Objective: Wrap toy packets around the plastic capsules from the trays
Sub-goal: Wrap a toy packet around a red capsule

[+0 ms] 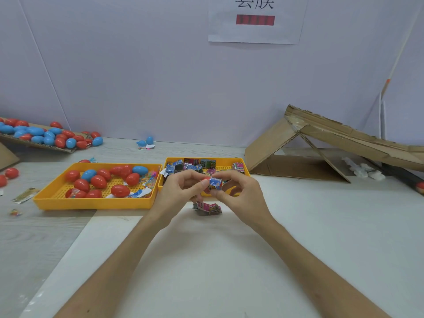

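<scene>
Both hands meet above the table in front of the right yellow tray point(246, 169). Between them is a red capsule point(206, 179) with a blue printed toy packet point(215, 182) wrapped round it. My left hand point(181, 191) pinches the capsule's left end. My right hand point(238, 191) pinches the packet with thumb and forefinger. A pink packet point(207, 207) lies on the table just below the hands. The left yellow tray point(91, 201) holds several red and blue capsules point(98, 181). The right tray holds several folded packets point(190, 165).
A heap of red and blue capsules point(46, 135) lies on cardboard at the far left, with loose ones point(11, 172) near the left edge. A folded cardboard ramp point(321, 143) stands at the right. Two blue capsule halves point(145, 141) sit near the back wall.
</scene>
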A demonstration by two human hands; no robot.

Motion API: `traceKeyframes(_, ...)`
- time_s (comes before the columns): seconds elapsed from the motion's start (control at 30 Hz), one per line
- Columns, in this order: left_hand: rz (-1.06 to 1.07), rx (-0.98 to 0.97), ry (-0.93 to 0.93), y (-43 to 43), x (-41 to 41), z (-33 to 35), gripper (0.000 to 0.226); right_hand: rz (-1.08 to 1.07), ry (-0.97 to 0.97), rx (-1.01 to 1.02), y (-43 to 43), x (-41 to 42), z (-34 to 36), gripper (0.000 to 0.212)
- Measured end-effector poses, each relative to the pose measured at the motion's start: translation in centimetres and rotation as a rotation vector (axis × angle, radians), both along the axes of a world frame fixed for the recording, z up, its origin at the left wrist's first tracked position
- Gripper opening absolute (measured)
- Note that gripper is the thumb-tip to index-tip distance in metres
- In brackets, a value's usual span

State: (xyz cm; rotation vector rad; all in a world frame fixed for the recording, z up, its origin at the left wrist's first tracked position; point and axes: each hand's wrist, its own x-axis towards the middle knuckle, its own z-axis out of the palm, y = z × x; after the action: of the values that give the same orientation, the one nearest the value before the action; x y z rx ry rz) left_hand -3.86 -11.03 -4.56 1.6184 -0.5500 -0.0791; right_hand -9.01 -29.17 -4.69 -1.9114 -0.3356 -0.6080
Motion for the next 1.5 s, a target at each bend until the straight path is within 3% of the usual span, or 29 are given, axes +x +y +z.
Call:
traceKeyframes(0.17,-0.042,-0.022,0.042,-0.2,-0.4,0.3,0.034,-0.015,-0.024,-0.031,0.0,0.2,-0.2,0.030)
traceKeyframes(0.5,-0.102,-0.009,0.045,-0.9,-0.8,0.5,0.044,-0.050,-0.171,-0.126,0.5,0.3,-0.6,0.034)
traceKeyframes(0.7,-0.124,0.014,0.038,-0.7,-0.8,0.4,0.031,-0.019,-0.192,-0.157,0.6,0.1,-0.5,0.030)
traceKeyframes(1.13,-0.149,-0.019,0.024,-0.7,-1.0,0.6,0.038,0.029,-0.100,-0.133,0.6,-0.1,-0.1,0.037)
traceKeyframes(1.27,-0.162,-0.068,0.066,-0.6,-0.9,0.7,0.041,0.060,0.053,0.034,0.4,-0.1,0.2,0.053)
traceKeyframes(1.5,-0.204,-0.098,0.088,-0.4,-0.8,0.8,0.041,0.080,0.200,0.255,0.0,0.2,0.6,0.012)
